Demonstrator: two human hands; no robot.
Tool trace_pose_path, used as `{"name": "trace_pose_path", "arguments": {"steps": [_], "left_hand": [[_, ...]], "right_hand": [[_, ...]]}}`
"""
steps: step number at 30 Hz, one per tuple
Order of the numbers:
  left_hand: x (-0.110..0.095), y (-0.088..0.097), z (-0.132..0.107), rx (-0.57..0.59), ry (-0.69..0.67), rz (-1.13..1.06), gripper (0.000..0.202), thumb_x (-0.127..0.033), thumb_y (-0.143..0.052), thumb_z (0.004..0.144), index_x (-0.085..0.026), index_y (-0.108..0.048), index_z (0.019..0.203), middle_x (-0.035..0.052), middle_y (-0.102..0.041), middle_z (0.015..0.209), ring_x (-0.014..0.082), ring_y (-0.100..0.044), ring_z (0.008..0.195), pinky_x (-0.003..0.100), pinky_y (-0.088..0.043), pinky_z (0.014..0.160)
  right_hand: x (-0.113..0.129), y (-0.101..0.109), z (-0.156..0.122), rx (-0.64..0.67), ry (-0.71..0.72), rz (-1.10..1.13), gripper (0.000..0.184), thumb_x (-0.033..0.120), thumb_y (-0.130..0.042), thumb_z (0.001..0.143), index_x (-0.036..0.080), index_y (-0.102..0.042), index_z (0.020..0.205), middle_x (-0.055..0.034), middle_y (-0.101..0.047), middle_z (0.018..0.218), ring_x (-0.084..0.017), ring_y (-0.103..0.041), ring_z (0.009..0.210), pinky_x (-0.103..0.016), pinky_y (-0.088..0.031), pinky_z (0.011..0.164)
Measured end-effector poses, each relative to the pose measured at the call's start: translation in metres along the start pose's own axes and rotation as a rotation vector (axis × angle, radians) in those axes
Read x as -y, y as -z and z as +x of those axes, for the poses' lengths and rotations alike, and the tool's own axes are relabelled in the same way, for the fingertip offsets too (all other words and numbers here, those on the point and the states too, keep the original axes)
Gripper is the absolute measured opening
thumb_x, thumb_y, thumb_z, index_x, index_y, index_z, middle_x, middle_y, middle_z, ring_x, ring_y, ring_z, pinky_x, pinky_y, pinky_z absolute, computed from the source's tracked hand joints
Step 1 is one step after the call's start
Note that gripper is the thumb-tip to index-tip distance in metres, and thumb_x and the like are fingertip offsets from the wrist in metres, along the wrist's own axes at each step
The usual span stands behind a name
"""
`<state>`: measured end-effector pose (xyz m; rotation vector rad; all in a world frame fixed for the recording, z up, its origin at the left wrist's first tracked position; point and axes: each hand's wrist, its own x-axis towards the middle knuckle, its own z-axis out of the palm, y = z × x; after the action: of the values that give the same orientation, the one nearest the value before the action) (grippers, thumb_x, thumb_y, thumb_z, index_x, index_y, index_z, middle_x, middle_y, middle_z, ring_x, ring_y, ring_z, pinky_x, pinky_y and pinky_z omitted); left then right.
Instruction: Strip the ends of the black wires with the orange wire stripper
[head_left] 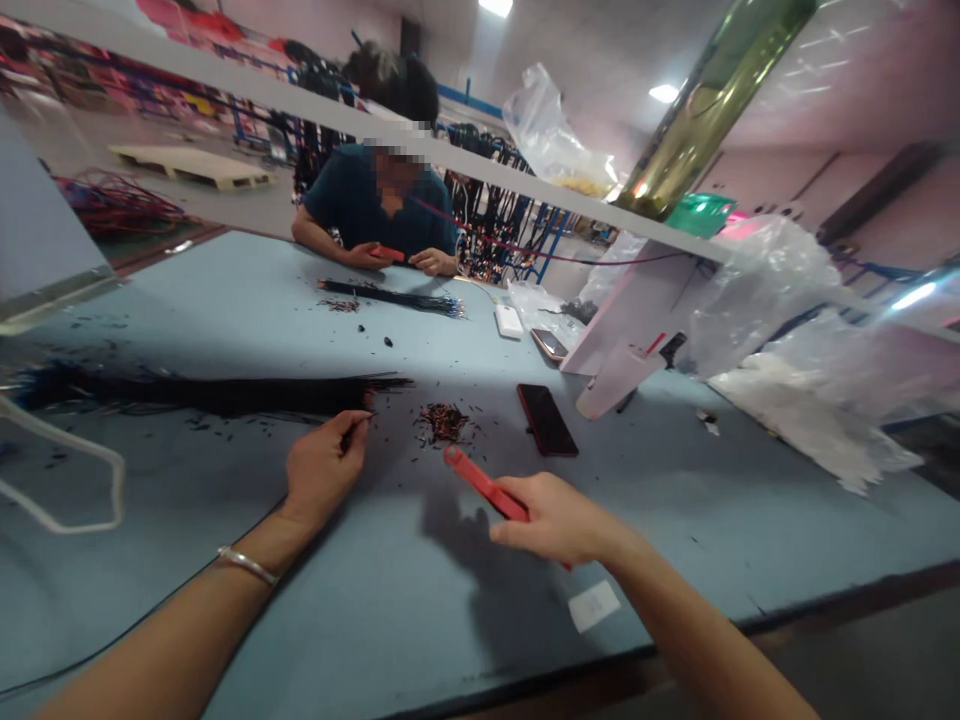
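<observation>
My left hand [326, 465], a metal bangle on its wrist, is closed in a pinch near the right end of a long bundle of black wires [225, 393]. A single black wire [142, 617] runs from beneath this hand to the lower left, and its tip seems to be between the fingertips. My right hand [559, 520] is wrapped around a red wire stripper [480, 482], its head pointing up and left. Just beyond that head lies a small pile of cut insulation bits [444, 422], apart from the tool.
A black phone [549, 420] and a white label [594, 605] lie on the blue-grey table [360, 610]. Across it a co-worker [382, 200] holds a red tool behind a smaller wire bundle [390, 295]. A white bar [465, 160] crosses above; plastic bags [772, 290] sit right.
</observation>
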<state>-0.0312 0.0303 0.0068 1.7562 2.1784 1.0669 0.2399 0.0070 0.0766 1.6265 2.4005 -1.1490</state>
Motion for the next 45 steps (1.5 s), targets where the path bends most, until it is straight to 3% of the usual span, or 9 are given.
{"name": "trace_pose_path", "arguments": {"steps": [1, 3, 8, 15, 22, 26, 35, 42, 45], "left_hand": [[0.0, 0.0, 0.0, 0.002, -0.006, -0.001, 0.029, -0.032, -0.045, 0.085, -0.022, -0.07, 0.097, 0.0016, -0.072, 0.076, 0.0161, -0.06, 0.06, 0.025, -0.038, 0.057], [0.001, -0.001, 0.0, 0.006, -0.019, -0.013, 0.028, -0.033, -0.046, 0.085, -0.023, -0.07, 0.097, 0.0013, -0.072, 0.076, 0.0161, -0.06, 0.06, 0.025, -0.038, 0.057], [0.0, -0.001, 0.0, 0.021, -0.02, -0.02, 0.029, -0.032, -0.046, 0.084, -0.023, -0.07, 0.098, 0.0005, -0.071, 0.072, 0.0151, -0.059, 0.058, 0.024, -0.038, 0.057], [-0.002, 0.004, 0.001, 0.021, -0.006, -0.004, 0.032, -0.032, -0.046, 0.083, -0.019, -0.071, 0.098, 0.0028, -0.072, 0.077, 0.0164, -0.061, 0.062, 0.025, -0.039, 0.058], [0.002, 0.0, 0.002, 0.02, -0.013, -0.011, 0.029, -0.033, -0.046, 0.083, -0.023, -0.071, 0.096, -0.0004, -0.069, 0.069, 0.0154, -0.058, 0.057, 0.024, -0.037, 0.055], [0.002, -0.002, 0.003, 0.035, -0.004, -0.016, 0.031, -0.035, -0.045, 0.083, -0.022, -0.07, 0.097, -0.0003, -0.068, 0.065, 0.0158, -0.057, 0.056, 0.024, -0.037, 0.055], [0.003, 0.004, 0.004, 0.039, 0.021, -0.004, 0.03, -0.033, -0.047, 0.083, -0.021, -0.069, 0.099, 0.0013, -0.07, 0.072, 0.0165, -0.058, 0.06, 0.025, -0.038, 0.059], [0.002, 0.002, 0.004, 0.025, -0.005, -0.016, 0.029, -0.033, -0.048, 0.083, -0.021, -0.07, 0.096, -0.0002, -0.069, 0.066, 0.0152, -0.057, 0.054, 0.024, -0.038, 0.054], [0.003, -0.001, 0.004, 0.013, -0.021, -0.008, 0.027, -0.032, -0.048, 0.082, -0.022, -0.071, 0.094, -0.0005, -0.07, 0.066, 0.0153, -0.057, 0.054, 0.024, -0.038, 0.054]], "right_hand": [[0.002, -0.001, -0.009, -0.103, 0.016, -0.223, 0.025, 0.042, -0.058, 0.074, 0.019, -0.058, 0.084, -0.002, -0.06, 0.064, -0.02, -0.057, 0.061, -0.029, -0.035, 0.058], [0.006, -0.007, -0.021, -0.168, 0.022, -0.487, 0.036, 0.044, -0.058, 0.075, 0.021, -0.06, 0.103, -0.0051, -0.064, 0.073, -0.022, -0.059, 0.066, -0.031, -0.034, 0.061], [0.013, -0.031, -0.003, -0.286, -0.017, -0.72, 0.058, 0.044, -0.059, 0.077, 0.028, -0.048, 0.132, -0.013, -0.066, 0.091, -0.028, -0.062, 0.082, -0.039, -0.036, 0.074], [0.027, -0.029, 0.04, -0.403, -0.044, -0.751, 0.055, 0.039, -0.06, 0.078, 0.024, -0.051, 0.13, -0.0155, -0.065, 0.095, -0.028, -0.06, 0.087, -0.04, -0.034, 0.077], [-0.016, -0.002, -0.006, -0.419, -0.236, -0.829, 0.055, 0.038, -0.064, 0.077, 0.031, -0.051, 0.13, -0.0125, -0.065, 0.095, -0.028, -0.061, 0.086, -0.039, -0.03, 0.076], [-0.032, -0.001, -0.008, -0.42, -0.289, -0.864, 0.051, 0.033, -0.061, 0.079, 0.029, -0.053, 0.13, -0.0145, -0.066, 0.094, -0.029, -0.061, 0.088, -0.039, -0.029, 0.075], [0.001, 0.003, 0.05, -0.423, -0.119, -0.754, 0.048, 0.039, -0.058, 0.081, 0.032, -0.053, 0.128, -0.0106, -0.067, 0.092, -0.026, -0.061, 0.086, -0.04, -0.029, 0.08], [-0.021, 0.008, -0.01, -0.402, -0.165, -0.819, 0.051, 0.038, -0.063, 0.076, 0.036, -0.055, 0.127, -0.0094, -0.067, 0.089, -0.026, -0.062, 0.079, -0.037, -0.027, 0.074], [-0.027, 0.004, -0.015, -0.379, -0.249, -0.846, 0.048, 0.037, -0.063, 0.077, 0.033, -0.057, 0.125, -0.0116, -0.068, 0.089, -0.027, -0.063, 0.079, -0.038, -0.027, 0.074]]}}
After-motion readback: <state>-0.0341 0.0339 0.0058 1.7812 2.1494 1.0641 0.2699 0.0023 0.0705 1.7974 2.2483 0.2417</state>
